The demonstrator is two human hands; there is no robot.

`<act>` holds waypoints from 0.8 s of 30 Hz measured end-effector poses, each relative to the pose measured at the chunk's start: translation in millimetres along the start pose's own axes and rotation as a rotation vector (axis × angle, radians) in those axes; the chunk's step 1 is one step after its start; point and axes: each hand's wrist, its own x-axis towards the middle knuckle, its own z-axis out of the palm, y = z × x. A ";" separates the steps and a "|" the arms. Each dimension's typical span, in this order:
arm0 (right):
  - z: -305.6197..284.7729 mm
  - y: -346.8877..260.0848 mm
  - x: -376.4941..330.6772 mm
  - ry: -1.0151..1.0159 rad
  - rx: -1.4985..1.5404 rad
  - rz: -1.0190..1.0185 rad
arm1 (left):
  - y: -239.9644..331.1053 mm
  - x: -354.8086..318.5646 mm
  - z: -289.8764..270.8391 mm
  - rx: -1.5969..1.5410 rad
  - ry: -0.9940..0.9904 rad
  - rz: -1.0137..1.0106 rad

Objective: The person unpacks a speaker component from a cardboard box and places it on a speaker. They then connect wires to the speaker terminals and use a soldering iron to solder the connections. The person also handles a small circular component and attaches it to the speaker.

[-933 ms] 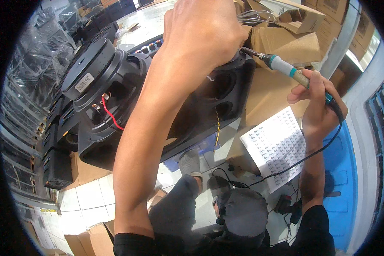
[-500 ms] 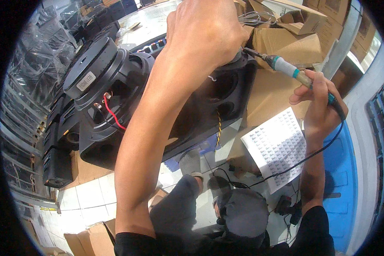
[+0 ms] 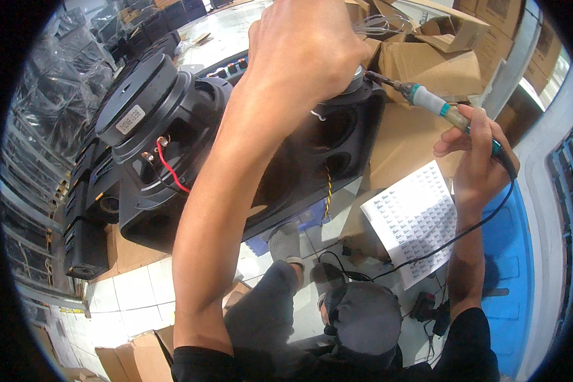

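Note:
My right hand (image 3: 481, 156) is closed around the handle of a soldering iron (image 3: 430, 100), its dark cord trailing down past the wrist. The iron's tip points left, close to a small round metallic-topped part (image 3: 355, 79) on a black speaker cabinet (image 3: 363, 137). My left hand (image 3: 309, 48) reaches across the cabinet to that same spot. Its back faces me and its fingers are hidden, so what they hold does not show. Left of my forearm, a large speaker driver (image 3: 137, 105) rests magnet-up on the cabinet, with a red wire (image 3: 167, 167) joined to its terminal.
Opened cardboard boxes (image 3: 430, 67) and a loop of thin wire (image 3: 385, 25) lie beyond the iron. A white sheet of small labels (image 3: 414, 223) lies below my right hand. A twisted yellow-black wire (image 3: 328, 191) hangs from the cabinet. At right stands a blue plastic surface (image 3: 509, 254).
Both hands keep nearly the same places. The iron's tip stays close to the metallic-topped part, and the whole view has shifted very slightly.

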 end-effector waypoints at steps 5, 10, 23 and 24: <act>0.4 -0.6 -0.2 0.009 -0.017 -0.017 | 0.5 -1.2 2.7 0.014 0.055 0.075; 0.4 -0.3 0.0 0.009 -0.030 0.013 | -7.3 7.1 -2.3 0.006 -0.060 0.056; 0.9 -1.9 -0.2 0.005 -0.024 0.014 | -2.5 3.5 -4.2 -0.006 0.013 0.065; 1.0 -1.8 -0.3 0.010 -0.024 0.018 | -3.7 4.6 -6.0 -0.027 -0.019 0.058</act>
